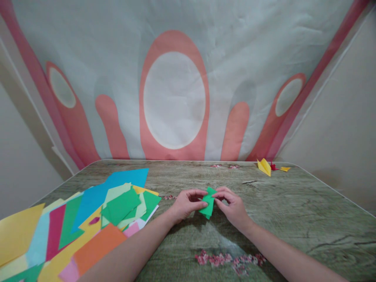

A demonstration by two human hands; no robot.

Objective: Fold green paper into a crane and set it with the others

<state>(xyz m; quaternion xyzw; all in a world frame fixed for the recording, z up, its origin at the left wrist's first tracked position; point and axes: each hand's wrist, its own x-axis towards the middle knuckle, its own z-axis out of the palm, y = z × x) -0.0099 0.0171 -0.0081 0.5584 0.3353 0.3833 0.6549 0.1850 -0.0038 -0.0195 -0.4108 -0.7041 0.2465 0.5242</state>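
A small folded piece of green paper (208,203) is held just above the middle of the table, between both hands. My left hand (188,201) pinches its left side, thumb in front and fingers behind. From the other side, my right hand (230,203) grips the upper right edge of the same paper between thumb and fingers. The paper stands tilted, with layered edges showing at its lower end. How it is folded inside cannot be made out.
A spread pile of coloured paper sheets (88,219) covers the table's left side, with an orange sheet (101,246) near my left forearm. At the back right lie a yellow folded paper plane (264,167), a small red folded piece (273,167) and a small yellow piece (284,169). A printed cloth (176,98) hangs behind the wood-patterned table (308,219).
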